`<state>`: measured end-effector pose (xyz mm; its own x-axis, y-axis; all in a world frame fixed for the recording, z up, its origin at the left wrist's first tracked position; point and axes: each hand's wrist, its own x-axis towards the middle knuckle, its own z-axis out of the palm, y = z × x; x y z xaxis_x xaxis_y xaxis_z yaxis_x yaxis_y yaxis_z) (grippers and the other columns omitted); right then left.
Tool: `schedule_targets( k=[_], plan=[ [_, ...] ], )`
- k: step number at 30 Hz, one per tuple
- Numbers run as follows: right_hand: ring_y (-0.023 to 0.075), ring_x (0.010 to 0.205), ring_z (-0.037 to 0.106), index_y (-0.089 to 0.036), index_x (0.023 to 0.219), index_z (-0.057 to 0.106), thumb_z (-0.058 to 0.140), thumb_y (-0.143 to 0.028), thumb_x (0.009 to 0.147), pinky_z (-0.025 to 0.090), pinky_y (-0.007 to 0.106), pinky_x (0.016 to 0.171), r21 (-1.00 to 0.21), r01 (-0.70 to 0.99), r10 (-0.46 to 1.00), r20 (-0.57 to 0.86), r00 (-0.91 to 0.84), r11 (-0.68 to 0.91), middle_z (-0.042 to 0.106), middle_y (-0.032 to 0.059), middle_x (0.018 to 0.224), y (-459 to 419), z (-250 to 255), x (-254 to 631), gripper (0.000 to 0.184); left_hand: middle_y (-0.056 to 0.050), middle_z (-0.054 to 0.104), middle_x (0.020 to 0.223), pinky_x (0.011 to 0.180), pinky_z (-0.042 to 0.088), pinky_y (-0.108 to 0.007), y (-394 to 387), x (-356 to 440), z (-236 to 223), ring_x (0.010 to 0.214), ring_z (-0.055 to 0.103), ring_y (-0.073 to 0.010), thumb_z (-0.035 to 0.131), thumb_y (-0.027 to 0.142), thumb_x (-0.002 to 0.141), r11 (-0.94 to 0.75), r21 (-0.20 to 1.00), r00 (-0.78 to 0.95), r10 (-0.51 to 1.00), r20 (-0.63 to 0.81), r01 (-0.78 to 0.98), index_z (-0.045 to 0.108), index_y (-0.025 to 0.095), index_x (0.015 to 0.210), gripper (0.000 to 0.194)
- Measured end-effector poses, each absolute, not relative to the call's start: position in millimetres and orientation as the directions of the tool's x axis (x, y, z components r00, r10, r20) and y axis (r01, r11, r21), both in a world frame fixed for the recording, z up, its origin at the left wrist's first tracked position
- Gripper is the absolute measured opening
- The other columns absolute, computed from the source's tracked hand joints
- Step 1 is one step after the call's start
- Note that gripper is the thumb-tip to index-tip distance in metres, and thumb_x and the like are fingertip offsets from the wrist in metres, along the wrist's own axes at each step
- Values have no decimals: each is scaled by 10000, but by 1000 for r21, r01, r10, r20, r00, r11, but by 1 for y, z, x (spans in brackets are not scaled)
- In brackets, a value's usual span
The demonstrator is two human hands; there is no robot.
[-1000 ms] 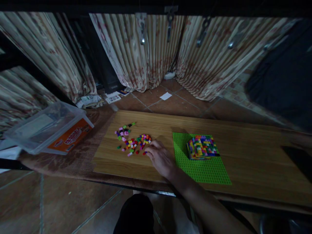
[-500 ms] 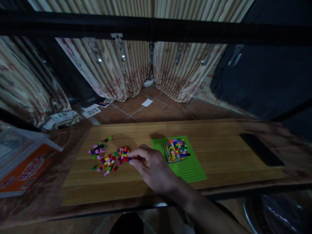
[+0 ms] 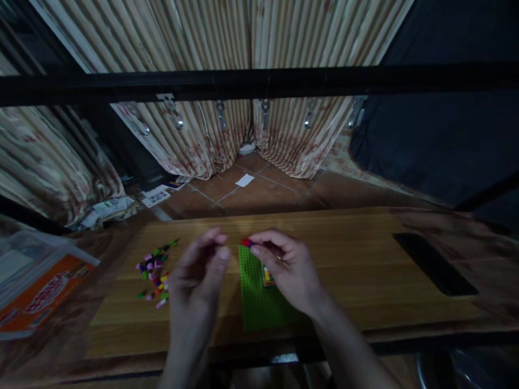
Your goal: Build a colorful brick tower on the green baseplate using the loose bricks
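Brick (image 3: 245, 242), red, is pinched between thumb and index tip of our right hand (image 3: 252, 242), blue bit (image 3: 251, 245) at its near side. We have it over or just beyond the far-left corner of the green baseplate (image 3: 254, 308); can't tell the height. Build (image 3: 268, 276) is on the baseplate, mostly hidden behind those same fingers. Our left hand (image 3: 224, 246) is left of the pinch, fingers curled and parted from the thumb, slightly blurred. Loose bricks (image 3: 153, 266) lie on the board (image 3: 352, 243), left of our left fingers, some maybe hidden behind that hand. Box (image 3: 52, 289) is farther left. Black slab (image 3: 434, 263) is well right of our right fingers.
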<state>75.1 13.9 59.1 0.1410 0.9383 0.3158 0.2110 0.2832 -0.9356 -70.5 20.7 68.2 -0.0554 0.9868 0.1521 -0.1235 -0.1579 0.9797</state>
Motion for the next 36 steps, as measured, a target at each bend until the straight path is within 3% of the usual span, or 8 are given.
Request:
schedule_targets(
  k=[4,10,16,19,22,26,36],
  plan=[
    [128,816,635,-230,937,681,565,-160,853,490,255,732,-923,246,938,329,112,295,678,3,878,15,59,87,159,-16,705,880,764,522,-272,30,-46,54,811,639,-154,731,294,724,-140,984,83,985,150,-112,706,220,965,253],
    [116,790,631,-239,940,678,565,-121,845,479,251,722,-868,391,936,350,46,306,675,-9,857,12,60,97,189,-13,699,803,712,515,-258,36,-37,44,720,631,-140,711,290,741,-107,986,106,987,121,-124,700,196,875,165],
    [112,763,630,-257,1041,670,573,-138,837,497,241,698,-900,348,962,273,-16,261,675,-19,838,6,57,107,255,-6,660,728,661,475,-224,38,-32,33,681,592,-116,685,276,769,-39,977,197,977,81,-209,695,180,833,116],
    [129,816,645,-263,1035,685,575,-169,840,506,265,741,-894,369,961,278,9,255,699,-2,893,6,55,121,243,-6,659,763,679,478,-232,43,-33,25,687,598,-113,707,269,745,8,954,146,988,38,-301,697,182,859,144],
    [155,870,652,-244,953,711,586,-231,840,507,298,779,-881,398,930,336,148,254,712,23,938,10,48,144,169,-7,659,820,710,491,-248,51,-41,18,711,604,-114,736,284,707,15,948,52,999,2,-319,697,177,823,163],
    [158,747,646,-199,894,707,632,-293,795,520,295,679,-928,328,919,274,285,175,712,29,824,18,26,172,157,7,643,773,668,466,-214,59,-54,5,668,572,-90,742,304,697,46,972,1,999,-47,-232,698,175,800,170],
    [165,819,654,-203,851,716,640,-286,778,500,326,779,-953,297,982,109,155,59,726,28,866,27,3,161,135,-13,660,760,650,457,-225,58,-47,-4,663,559,-104,749,324,671,97,983,1,995,-98,-156,707,162,794,208]
  ],
)
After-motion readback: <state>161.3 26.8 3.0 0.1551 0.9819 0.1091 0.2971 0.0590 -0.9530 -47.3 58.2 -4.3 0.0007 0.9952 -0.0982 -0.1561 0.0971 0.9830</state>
